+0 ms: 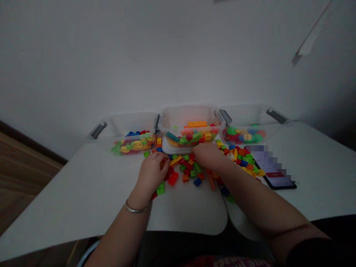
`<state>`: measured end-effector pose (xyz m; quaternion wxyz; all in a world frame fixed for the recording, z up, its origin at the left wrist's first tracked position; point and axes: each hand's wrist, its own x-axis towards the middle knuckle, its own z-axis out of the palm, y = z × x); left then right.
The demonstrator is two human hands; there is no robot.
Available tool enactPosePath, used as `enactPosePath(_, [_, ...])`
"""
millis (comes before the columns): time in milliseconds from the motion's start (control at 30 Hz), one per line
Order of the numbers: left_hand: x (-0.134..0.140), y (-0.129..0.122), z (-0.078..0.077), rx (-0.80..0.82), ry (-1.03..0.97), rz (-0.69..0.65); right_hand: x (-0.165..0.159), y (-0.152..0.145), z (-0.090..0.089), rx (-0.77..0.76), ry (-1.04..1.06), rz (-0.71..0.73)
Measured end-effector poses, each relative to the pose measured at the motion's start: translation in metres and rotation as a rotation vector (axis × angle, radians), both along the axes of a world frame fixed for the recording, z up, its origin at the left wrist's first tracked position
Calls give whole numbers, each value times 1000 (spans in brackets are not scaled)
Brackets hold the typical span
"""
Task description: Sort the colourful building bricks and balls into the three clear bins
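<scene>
My left hand (152, 168), with a silver bangle at the wrist, rests at the left edge of a loose pile of plastic building blocks. Its fingers are curled in toward the thumb; what they hold, if anything, is hidden. Near its fingertips lie a yellow-orange block (175, 160) and a red block (173, 178). My right hand (207, 154) reaches over the far side of the pile, just in front of the middle clear bin (191, 107). Its fingers are turned away from view. Between my hands lie green blocks (197, 167) and a dark blue block (197, 181).
A left clear bin (133, 118) and a right clear bin (241, 111) flank the middle one against the wall, each holding colourful pieces. More blocks (246, 159) spread right of my arm, beside a phone (275, 174). Two white tabletops (189, 211) meet with a gap.
</scene>
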<state>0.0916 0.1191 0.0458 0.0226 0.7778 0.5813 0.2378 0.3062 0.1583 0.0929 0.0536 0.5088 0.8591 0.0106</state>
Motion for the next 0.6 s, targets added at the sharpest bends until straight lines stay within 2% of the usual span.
enactPosePath(333, [-1,2,-2,-15,7,-23,3,4,-6,22,3,55])
enactPosePath(467, [-2,2,-3,-15,12,-28,6,1,7,42,82,105])
enactPosePath(600, [-3,2,-3,-2,8,-28,23,-3,29,126,360,162])
